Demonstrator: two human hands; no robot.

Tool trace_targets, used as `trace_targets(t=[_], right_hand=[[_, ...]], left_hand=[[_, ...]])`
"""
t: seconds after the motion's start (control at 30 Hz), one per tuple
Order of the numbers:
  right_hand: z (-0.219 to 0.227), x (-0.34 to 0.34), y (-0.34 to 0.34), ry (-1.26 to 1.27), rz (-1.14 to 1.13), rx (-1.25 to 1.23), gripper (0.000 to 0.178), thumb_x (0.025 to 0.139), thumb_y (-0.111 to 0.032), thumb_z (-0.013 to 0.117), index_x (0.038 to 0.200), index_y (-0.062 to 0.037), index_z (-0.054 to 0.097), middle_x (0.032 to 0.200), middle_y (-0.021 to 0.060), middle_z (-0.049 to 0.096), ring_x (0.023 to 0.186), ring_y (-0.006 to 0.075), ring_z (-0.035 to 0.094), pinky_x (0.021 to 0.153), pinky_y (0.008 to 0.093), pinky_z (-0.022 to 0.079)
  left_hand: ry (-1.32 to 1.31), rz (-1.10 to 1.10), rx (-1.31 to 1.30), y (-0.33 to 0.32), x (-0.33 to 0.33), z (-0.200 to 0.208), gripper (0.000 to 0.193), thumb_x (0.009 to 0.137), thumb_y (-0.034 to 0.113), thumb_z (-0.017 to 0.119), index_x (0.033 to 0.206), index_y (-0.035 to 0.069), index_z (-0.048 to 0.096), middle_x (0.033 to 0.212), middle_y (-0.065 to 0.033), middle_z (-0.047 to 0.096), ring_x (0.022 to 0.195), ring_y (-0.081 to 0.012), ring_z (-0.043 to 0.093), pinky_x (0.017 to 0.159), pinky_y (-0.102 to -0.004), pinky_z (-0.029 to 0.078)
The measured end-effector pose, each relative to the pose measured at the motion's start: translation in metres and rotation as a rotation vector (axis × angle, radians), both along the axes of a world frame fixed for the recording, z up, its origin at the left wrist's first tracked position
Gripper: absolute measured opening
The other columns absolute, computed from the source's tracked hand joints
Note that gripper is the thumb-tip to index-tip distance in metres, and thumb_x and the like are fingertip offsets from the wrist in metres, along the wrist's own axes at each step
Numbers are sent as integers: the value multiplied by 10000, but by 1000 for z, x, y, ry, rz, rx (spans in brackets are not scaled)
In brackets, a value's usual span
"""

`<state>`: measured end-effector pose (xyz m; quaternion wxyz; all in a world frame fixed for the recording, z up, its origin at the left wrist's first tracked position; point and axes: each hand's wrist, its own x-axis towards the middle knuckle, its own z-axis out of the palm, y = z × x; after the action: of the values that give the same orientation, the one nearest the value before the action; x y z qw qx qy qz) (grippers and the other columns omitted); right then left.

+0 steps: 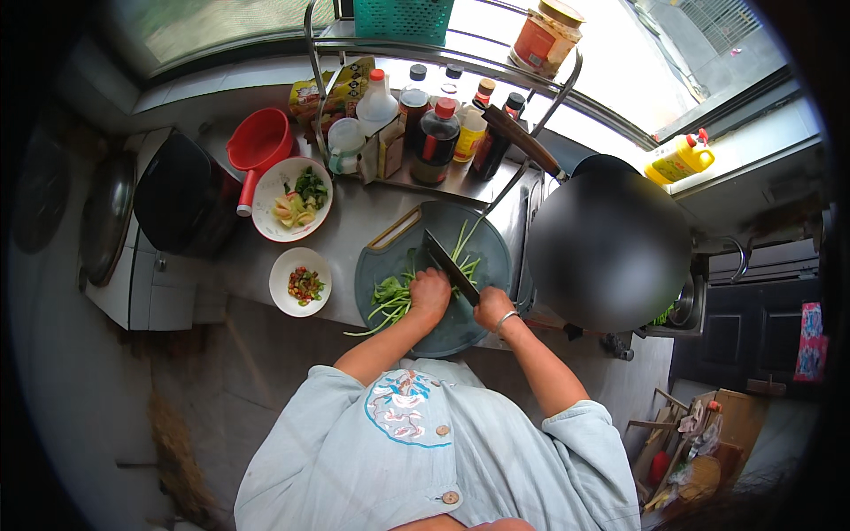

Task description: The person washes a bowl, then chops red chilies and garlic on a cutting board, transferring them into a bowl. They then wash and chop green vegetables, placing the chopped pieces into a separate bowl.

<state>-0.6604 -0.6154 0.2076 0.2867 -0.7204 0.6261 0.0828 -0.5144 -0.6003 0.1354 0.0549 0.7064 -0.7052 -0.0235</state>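
Note:
A round grey-green cutting board lies on the steel counter in front of me. Leafy green stalks are bunched on it, and my left hand presses them down with its fingers curled over them. In my right hand is the handle of a broad dark kitchen knife. Its blade stands just right of my left fingers, across the greens. Several cut stem pieces lie on the blade's far side. The fingertips of my left hand are partly hidden.
Left of the board are a small bowl of chopped peppers, a white plate of cut vegetables and a red dipper. Bottles stand behind. To the right, a large dark wok is partly blurred; its wooden handle points toward the bottles.

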Motion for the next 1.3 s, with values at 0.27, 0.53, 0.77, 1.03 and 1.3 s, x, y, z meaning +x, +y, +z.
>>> trace_targets(t=[0.27, 0.53, 0.77, 1.03, 1.3], right_hand=[[-2, 22, 8, -16, -69, 14, 138, 703, -55, 571, 777, 27, 654, 874, 269, 618, 857, 411, 608, 773, 458, 494], [-5, 24, 18, -94, -95, -153, 116, 719, -96, 580, 759, 4, 623, 792, 249, 623, 783, 414, 609, 724, 478, 493], [-16, -1, 37, -368, -106, -348, 106, 740, -98, 585, 783, -2, 587, 684, 237, 584, 680, 403, 594, 601, 476, 462], [6, -28, 86, -588, -388, -501, 89, 769, -82, 586, 768, 6, 572, 634, 213, 572, 604, 383, 584, 526, 400, 447], [3, -57, 125, -554, -516, -547, 113, 761, -94, 606, 787, 13, 580, 630, 218, 574, 627, 394, 589, 529, 403, 452]], left_hand=[[-4, -42, 46, 2, 3, -6, 139, 771, 179, 534, 825, 81, 616, 794, -84, 571, 733, -243, 575, 542, -362, 497], [96, -113, 66, -1, 17, -5, 217, 627, 117, 668, 822, 51, 596, 813, -115, 580, 764, -268, 603, 590, -371, 527], [341, -141, 30, 5, 32, 30, 373, 568, 109, 707, 885, 11, 535, 834, -162, 578, 769, -333, 597, 667, -402, 518], [523, 6, -63, -30, 36, 58, 389, 591, 123, 702, 910, 9, 510, 865, -189, 585, 814, -374, 586, 712, -448, 495], [354, 201, 181, -77, -13, 38, 440, 652, 184, 732, 1004, 14, 529, 1053, -179, 552, 996, -358, 544, 821, -425, 491]])
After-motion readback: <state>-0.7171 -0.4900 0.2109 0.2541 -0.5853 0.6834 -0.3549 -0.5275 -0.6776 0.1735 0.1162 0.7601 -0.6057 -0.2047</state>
